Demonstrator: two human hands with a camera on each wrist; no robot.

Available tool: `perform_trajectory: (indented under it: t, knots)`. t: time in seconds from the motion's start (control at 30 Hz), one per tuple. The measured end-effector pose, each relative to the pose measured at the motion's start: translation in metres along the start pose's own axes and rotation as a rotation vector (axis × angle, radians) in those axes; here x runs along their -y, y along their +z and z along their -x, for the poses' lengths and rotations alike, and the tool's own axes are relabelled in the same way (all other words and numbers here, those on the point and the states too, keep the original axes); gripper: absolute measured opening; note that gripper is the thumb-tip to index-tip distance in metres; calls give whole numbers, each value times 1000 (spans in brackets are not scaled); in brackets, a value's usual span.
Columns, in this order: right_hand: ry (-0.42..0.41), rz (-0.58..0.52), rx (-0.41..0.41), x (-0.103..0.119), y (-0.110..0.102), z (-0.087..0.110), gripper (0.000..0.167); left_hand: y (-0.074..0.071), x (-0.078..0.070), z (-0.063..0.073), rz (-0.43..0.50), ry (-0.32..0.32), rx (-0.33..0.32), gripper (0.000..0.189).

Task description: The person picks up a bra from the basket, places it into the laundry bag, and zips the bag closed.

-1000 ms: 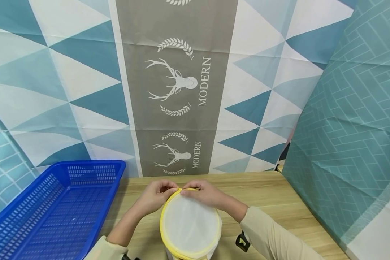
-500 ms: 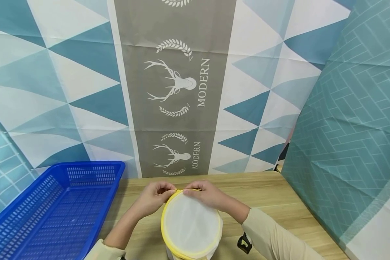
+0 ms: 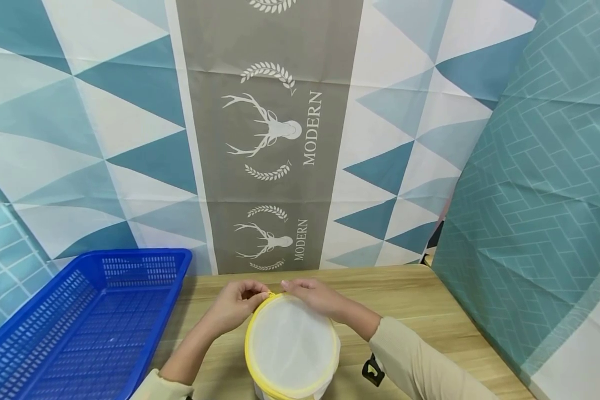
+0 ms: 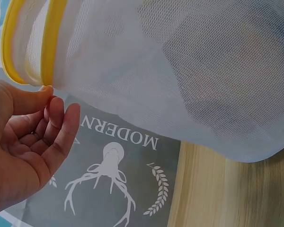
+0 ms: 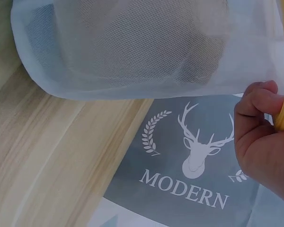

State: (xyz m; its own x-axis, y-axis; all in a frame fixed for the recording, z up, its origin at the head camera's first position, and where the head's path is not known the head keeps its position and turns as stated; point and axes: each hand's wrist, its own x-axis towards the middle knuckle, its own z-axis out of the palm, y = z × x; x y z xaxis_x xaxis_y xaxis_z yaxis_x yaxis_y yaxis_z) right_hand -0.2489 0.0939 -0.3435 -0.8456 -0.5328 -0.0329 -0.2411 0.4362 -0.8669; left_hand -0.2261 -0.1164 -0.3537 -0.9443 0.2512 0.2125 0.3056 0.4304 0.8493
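Observation:
A white mesh laundry bag [image 3: 294, 341] with yellow trim stands upright on the table, its round lid facing up. At the far side of the lid, my left hand [image 3: 236, 304] pinches the yellow zip edge [image 4: 52, 40] between thumb and fingertip, the other fingers loosely bent. Just right of it my right hand [image 3: 319, 300] lies over the same edge. In the right wrist view its fingers [image 5: 258, 101] curl at the yellow trim. Through the mesh side [image 4: 236, 71] a darker area shows; what makes it is blurred by the netting.
A blue perforated plastic basket [image 3: 105, 328] stands left of the bag. The wooden table [image 3: 410, 311] reaches back to a patterned cloth wall [image 3: 280, 183], and a green cloth panel [image 3: 535, 216] borders its right side. A black strap [image 3: 373, 371] hangs at the right sleeve.
My right hand's fingers have shifted at the rim, its thumb no longer lying on top of the lid as before. My left hand and the bag have barely moved.

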Motion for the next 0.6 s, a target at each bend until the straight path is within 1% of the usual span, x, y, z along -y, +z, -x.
perform_trajectory:
  t: [0.07, 0.13, 0.2, 0.33, 0.43, 0.6]
  knots:
    - [13, 23, -2, 2, 1, -1, 47, 0, 1, 1, -12, 14, -7, 12]
    - [12, 34, 9, 3, 1, -2, 45, 0, 1, 0, -21, 15, -17, 11]
    - [7, 18, 25, 3, 2, -3, 40, 1, 0, 0, -30, 10, -26, 11]
    - [-8, -27, 45, 3, 4, -5, 31, 1, -1, -3, -27, -15, -14, 12]
    - [-25, -36, 36, 4, 5, -5, 30, 1, -3, -5, -21, -25, -4, 12]
    - [-26, -54, 24, 7, 6, -5, 30, -1, -5, -4, -8, -34, -4, 11]
